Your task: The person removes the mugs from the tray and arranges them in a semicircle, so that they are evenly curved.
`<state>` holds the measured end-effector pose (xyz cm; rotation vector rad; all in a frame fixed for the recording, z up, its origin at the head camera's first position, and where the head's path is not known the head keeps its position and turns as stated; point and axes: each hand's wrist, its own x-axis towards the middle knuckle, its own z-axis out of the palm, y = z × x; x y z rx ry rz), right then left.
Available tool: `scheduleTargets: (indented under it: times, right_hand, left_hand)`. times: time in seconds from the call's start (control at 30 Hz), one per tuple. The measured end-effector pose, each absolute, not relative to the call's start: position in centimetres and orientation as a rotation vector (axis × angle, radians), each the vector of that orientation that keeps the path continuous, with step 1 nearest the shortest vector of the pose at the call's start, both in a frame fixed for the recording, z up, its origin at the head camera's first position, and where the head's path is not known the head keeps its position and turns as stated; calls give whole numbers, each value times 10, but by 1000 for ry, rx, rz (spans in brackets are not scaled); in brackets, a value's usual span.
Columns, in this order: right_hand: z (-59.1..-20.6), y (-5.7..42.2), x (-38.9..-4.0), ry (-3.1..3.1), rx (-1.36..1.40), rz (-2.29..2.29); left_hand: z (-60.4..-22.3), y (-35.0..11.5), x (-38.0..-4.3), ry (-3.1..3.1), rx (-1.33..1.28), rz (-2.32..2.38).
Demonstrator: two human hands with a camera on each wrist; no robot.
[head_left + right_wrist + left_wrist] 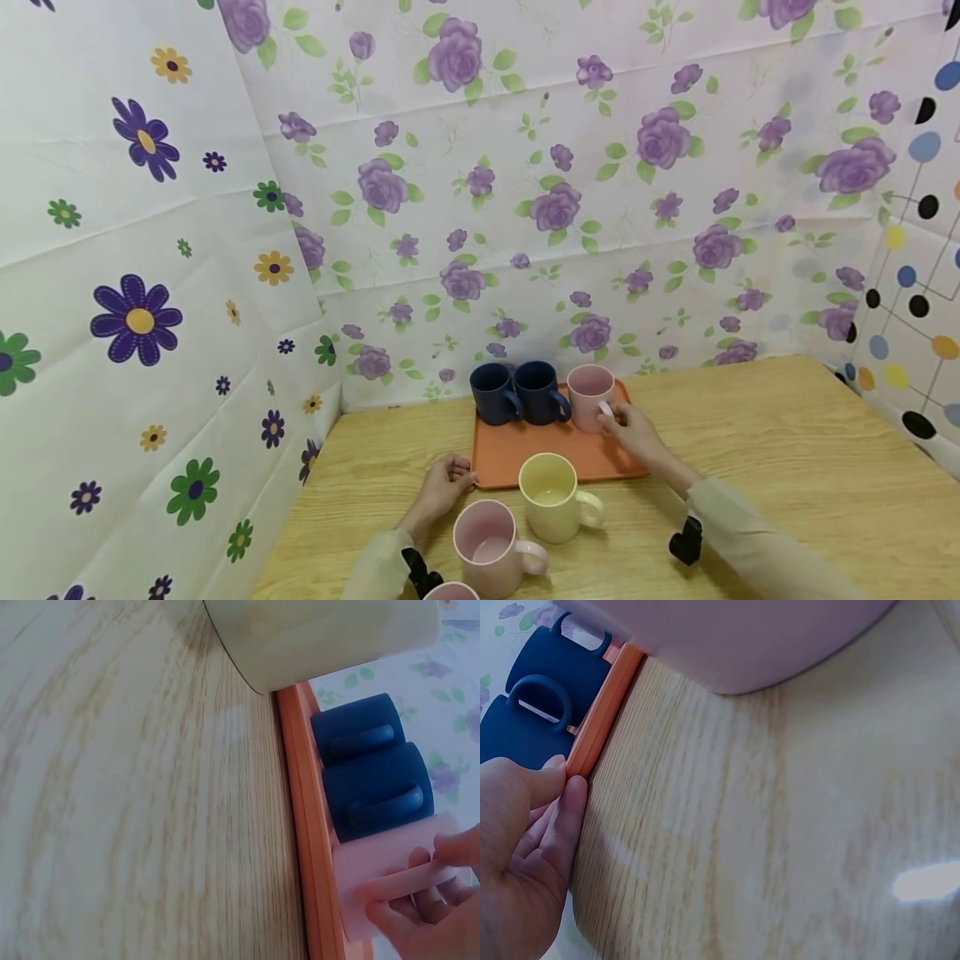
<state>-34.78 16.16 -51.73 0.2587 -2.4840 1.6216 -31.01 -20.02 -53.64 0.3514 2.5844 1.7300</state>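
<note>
An orange tray (517, 462) lies near the back of the table, with two dark blue mugs (492, 395) and a pink mug (588, 390) in a row along its far side. My right hand (633, 435) grips the handle of that pink mug, which stands at the row's right end; the right wrist view shows the fingers (431, 900) around the handle. At the tray's front left corner, my left hand (444, 483) pinches the rim between thumb and fingers, as the left wrist view (529, 832) also shows.
A yellow mug (551, 500) stands just in front of the tray. Nearer me are another pink mug (486, 546) and, cut by the lower edge, a third pink one (452, 592). Flowered cloth (487, 208) hangs behind the wooden table (750, 467).
</note>
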Motion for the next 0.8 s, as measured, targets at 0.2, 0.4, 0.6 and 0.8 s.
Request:
scheduleTargets:
  times: [0.2, 0.4, 0.6, 0.8]
  right_hand:
    - [-518, 164, -342, -2447, 193, 1572]
    - [-515, 170, -334, -2410, 214, 1604]
    - [-506, 179, -324, -2416, 254, 1689]
    - [-500, 187, -312, -2445, 324, 1675]
  left_hand:
    - [-544, -202, -315, 2586, 321, 1729]
    - [-540, -201, -312, 2569, 315, 1739]
    - [-534, -199, -309, 2537, 317, 1764]
    - [-544, -200, -314, 2561, 304, 1753]
